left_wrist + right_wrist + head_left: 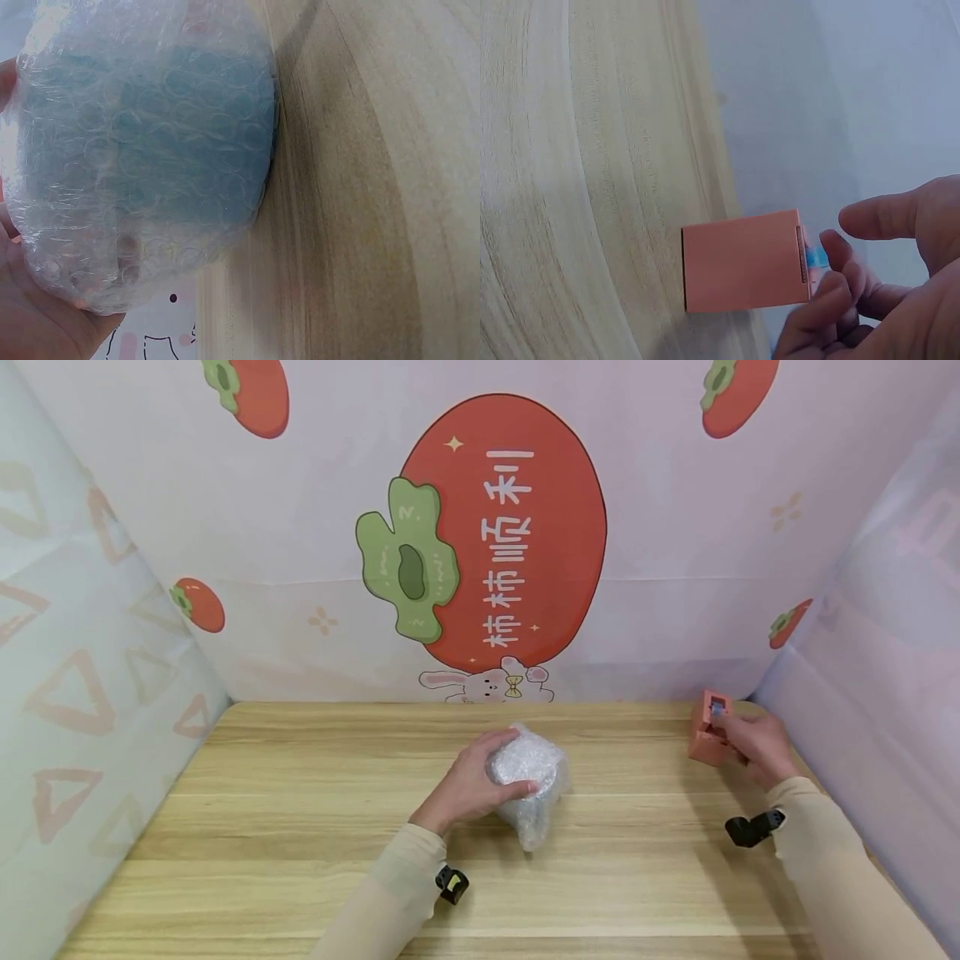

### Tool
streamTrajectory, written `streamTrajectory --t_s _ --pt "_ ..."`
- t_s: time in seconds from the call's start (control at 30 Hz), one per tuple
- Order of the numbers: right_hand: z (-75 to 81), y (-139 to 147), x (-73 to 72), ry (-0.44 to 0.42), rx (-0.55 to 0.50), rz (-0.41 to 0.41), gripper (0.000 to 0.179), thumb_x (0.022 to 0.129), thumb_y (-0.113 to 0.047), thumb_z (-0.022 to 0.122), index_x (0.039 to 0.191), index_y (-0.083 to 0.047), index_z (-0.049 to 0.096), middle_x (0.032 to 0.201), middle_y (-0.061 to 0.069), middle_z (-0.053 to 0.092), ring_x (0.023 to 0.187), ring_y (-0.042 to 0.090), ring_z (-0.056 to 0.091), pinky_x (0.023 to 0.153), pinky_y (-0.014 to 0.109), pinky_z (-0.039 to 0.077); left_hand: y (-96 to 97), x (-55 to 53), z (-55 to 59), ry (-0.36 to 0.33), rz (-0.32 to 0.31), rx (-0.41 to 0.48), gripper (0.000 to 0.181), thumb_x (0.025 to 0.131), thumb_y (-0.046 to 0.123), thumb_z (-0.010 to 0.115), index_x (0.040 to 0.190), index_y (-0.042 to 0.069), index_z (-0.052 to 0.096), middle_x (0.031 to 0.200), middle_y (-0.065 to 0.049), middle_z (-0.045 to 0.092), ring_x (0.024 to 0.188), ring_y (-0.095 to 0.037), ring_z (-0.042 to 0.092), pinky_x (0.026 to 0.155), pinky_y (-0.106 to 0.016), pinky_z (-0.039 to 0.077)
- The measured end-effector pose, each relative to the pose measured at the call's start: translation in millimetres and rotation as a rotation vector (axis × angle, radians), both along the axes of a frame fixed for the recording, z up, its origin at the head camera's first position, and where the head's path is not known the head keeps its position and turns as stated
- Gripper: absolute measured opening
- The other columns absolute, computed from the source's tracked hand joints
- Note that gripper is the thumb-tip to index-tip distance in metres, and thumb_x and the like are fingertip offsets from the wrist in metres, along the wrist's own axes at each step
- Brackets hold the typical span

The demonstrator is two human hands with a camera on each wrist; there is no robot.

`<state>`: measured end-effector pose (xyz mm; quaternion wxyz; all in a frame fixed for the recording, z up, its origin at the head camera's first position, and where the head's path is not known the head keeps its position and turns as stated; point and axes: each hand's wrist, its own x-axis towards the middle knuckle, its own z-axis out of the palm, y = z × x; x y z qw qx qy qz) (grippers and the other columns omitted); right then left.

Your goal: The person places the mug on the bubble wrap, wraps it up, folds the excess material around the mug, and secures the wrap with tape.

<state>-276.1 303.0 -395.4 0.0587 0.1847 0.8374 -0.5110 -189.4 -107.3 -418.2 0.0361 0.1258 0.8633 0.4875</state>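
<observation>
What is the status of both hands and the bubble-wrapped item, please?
Left hand gripping bubble-wrapped item, blue showing through. Right hand at pink dispenser, near its blue piece, grip unclear. Nothing visible between item and dispenser.

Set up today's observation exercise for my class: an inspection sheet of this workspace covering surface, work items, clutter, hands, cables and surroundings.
Surface: wood-grain table.
Work items: bubble-wrapped object on the table, something blue showing through the wrap; pink box near the far right corner, with a small blue piece at its opening.
Clutter: nothing seen.
Hands: left hand grips the bubble-wrapped object; right hand has its fingers at the blue piece, grip unclear.
Cables: nothing seen.
Surroundings: pale backdrop with red fruit prints; patterned side panels.
</observation>
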Motion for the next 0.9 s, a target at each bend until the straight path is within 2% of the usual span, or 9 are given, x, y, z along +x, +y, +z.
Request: streamTrajectory --t_s 0.23,0.47,0.57,0.7,0.9 --pt "4.2 5 0.7 -0.074 -0.058 0.012 0.037 0.101 -0.027 0.05 0.118 0.006 0.052 0.082 -0.001 0.054 0.067 0.012 0.052 0.064 0.03 0.052 0.1 0.5 -0.9 -0.008 0.005 0.01 0.083 0.08 0.04 0.086 0.151 0.017 0.05 0.152 -0.009 0.047 0.135 -0.033 0.046 0.108 -0.055 0.041" --pt "1.7 5 2.5 -0.06 -0.111 -0.011 0.042 0.101 -0.026 0.051 0.127 0.007 0.05 0.09 0.0 0.057 0.074 0.01 0.059 0.071 0.03 0.058 0.0 0.1 -3.3 -0.001 0.001 0.014 0.083 0.08 0.041 0.086 0.151 0.016 0.05 0.152 -0.009 0.047 0.135 -0.032 0.047 0.108 -0.054 0.042" --pt "0.6 4 4.5 -0.041 -0.134 -0.019 0.039 0.102 -0.023 0.051 0.126 0.007 0.052 0.087 -0.001 0.06 0.073 0.009 0.061 0.072 0.03 0.059 -0.5 0.5 -3.5 0.002 0.001 0.011 0.083 0.079 0.041 0.085 0.151 0.016 0.05 0.152 -0.009 0.048 0.135 -0.032 0.046 0.108 -0.054 0.041" --pt "-1.7 2 7.4 0.002 -0.145 -0.013 0.033 0.102 -0.019 0.052 0.117 0.009 0.058 0.076 -0.004 0.063 0.069 0.007 0.062 0.069 0.029 0.059 -0.8 0.8 -2.9 0.004 0.005 0.007 0.084 0.079 0.042 0.085 0.151 0.016 0.05 0.153 -0.008 0.047 0.137 -0.032 0.045 0.109 -0.055 0.04" --pt "-3.6 -1 11.1 0.059 -0.187 -0.044 0.024 0.1 -0.016 0.055 0.107 0.005 0.064 0.075 -0.004 0.064 0.068 0.006 0.063 0.066 0.028 0.059 -0.6 0.9 -2.8 0.003 0.005 0.004 0.083 0.08 0.042 0.085 0.151 0.017 0.05 0.153 -0.008 0.047 0.136 -0.033 0.045 0.108 -0.055 0.041"
